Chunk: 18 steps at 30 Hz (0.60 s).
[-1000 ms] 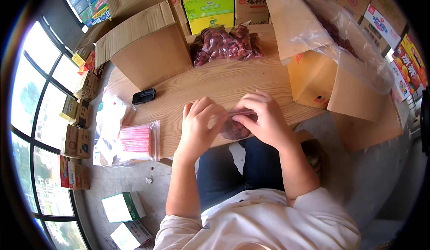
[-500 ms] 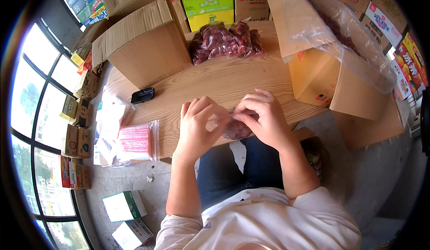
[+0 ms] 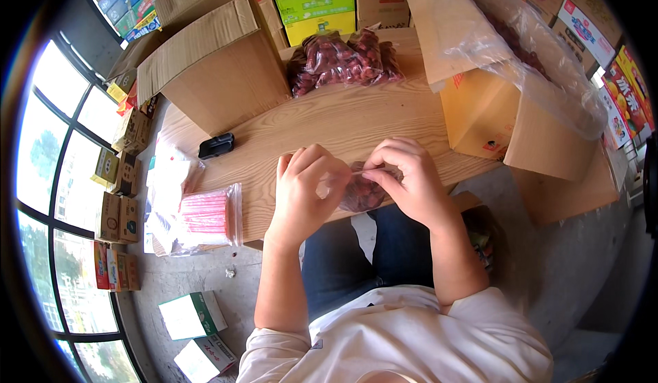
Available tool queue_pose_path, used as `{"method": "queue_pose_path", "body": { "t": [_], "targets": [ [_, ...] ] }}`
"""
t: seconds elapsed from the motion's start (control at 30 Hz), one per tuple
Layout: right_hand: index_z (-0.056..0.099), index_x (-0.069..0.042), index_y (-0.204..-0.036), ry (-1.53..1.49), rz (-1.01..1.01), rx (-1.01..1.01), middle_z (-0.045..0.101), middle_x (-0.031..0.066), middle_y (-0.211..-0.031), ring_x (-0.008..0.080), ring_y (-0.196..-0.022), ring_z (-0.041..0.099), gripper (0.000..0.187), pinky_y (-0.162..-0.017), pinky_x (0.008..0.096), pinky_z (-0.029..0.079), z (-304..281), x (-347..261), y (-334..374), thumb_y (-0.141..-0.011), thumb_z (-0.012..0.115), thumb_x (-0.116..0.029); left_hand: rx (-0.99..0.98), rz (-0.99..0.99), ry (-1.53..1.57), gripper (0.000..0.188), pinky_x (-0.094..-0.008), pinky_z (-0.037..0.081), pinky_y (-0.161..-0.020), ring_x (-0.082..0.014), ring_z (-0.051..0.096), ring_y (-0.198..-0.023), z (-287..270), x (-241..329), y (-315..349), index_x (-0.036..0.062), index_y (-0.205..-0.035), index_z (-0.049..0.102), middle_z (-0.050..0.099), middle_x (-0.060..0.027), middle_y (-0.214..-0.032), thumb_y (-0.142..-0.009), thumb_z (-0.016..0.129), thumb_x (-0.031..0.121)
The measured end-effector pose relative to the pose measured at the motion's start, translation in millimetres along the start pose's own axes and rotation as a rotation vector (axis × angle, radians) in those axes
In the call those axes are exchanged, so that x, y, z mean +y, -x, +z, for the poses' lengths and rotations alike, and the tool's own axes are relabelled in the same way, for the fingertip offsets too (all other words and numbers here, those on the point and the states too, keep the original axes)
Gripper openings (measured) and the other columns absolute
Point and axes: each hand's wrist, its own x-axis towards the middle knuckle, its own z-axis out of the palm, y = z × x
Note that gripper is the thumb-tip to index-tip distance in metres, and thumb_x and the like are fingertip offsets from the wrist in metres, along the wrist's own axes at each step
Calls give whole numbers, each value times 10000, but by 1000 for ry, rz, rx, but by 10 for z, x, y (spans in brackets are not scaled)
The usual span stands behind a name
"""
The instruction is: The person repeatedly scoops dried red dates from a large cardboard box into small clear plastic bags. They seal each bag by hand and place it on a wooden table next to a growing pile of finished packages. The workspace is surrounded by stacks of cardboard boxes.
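Observation:
A clear plastic bag of dark red dates (image 3: 362, 194) hangs at the table's near edge, above my lap. My left hand (image 3: 310, 183) pinches the bag's top edge on its left side, thumb against forefinger. At the right of the same edge, my right hand (image 3: 401, 170) is closed in a pinch, its fingertips a little apart from the left ones. Both hands partly cover the upper part of the bag. Farther back on the wooden table (image 3: 329, 126) lie several filled clear bags of dates (image 3: 343, 61).
At the left stand an open cardboard box (image 3: 219, 67), a small black tray-like object (image 3: 216, 146) and a clear zip bag with pink-striped pieces (image 3: 205, 217). On the right, an open carton (image 3: 480, 112) has a plastic liner holding more dates. Stacked cartons (image 3: 315, 6) line the back.
My right fingertips have shifted slightly right along the bag's top edge, away from the left ones. More of the dates shows between my hands. The view has moved slightly.

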Motion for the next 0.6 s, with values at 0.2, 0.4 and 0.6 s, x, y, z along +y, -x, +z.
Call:
{"method": "queue_pose_path", "body": {
  "t": [0.2, 0.4, 0.6],
  "targets": [
    [599, -30, -748, 41, -49, 33, 599, 85, -714, 299, -713, 579, 113, -692, 379, 433, 23, 8, 2, -744, 688, -100, -17, 13, -17, 111, -306, 344, -749, -174, 543, -731, 32, 3, -18, 93, -792, 651, 581, 2, -775, -711, 700, 36],
    [604, 2, -764, -104, 44, 64, 608, 93, -749, 249, -720, 582, 86, -678, 333, 447, -3, 5, 60, -746, 688, 0, -4, 9, -22, 94, -326, 344, -726, -179, 525, -750, 45, 7, -15, 125, -768, 666, 550, 25, -754, -703, 718, 82],
    [617, -1, -775, -141, 93, 52, 612, 101, -751, 282, -718, 592, 91, -663, 348, 454, -9, 53, 103, -753, 693, -47, -32, 23, -43, 92, -314, 350, -738, -180, 536, -742, 19, 72, -66, 92, -756, 646, 579, 6, -769, -705, 717, 64]
  ]
}}
